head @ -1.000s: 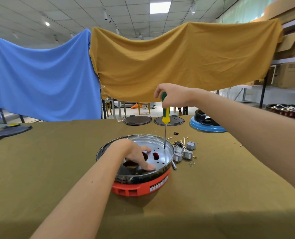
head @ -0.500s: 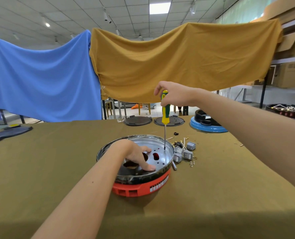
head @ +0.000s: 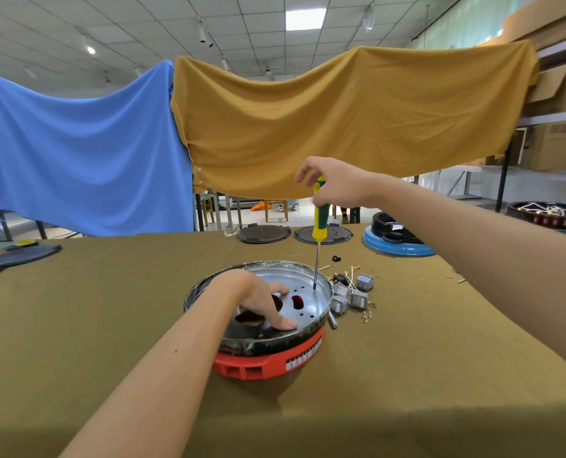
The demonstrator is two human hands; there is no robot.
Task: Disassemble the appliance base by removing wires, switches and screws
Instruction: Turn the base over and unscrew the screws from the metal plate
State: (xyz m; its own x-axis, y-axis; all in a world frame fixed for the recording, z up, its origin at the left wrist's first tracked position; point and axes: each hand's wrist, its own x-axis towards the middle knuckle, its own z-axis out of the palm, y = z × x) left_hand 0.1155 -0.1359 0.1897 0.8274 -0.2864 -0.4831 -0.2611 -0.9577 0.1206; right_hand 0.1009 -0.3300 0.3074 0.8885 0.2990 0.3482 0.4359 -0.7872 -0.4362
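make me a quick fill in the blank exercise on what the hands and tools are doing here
1. The right hand holds the top of a green and yellow ____.
2. The left hand rests inside the metal pan of the appliance base, whose plastic housing is ____.
3. The small grey switches lie on the table to the ____ of the base.
4. The cloth hanging beside the mustard cloth is ____.

Missing words: screwdriver; red; right; blue

1. The worktop (head: pixel 109 325) wears an olive cloth.
2. The appliance base (head: pixel 268 358) sits mid-worktop.
3. Just beside it lie grey switches (head: pixel 351 297), wires (head: pixel 352 276) and screws (head: pixel 367 315).
4. Near the far edge lie 2 dark discs (head: pixel 263 233) and a blue-rimmed base (head: pixel 399 247).
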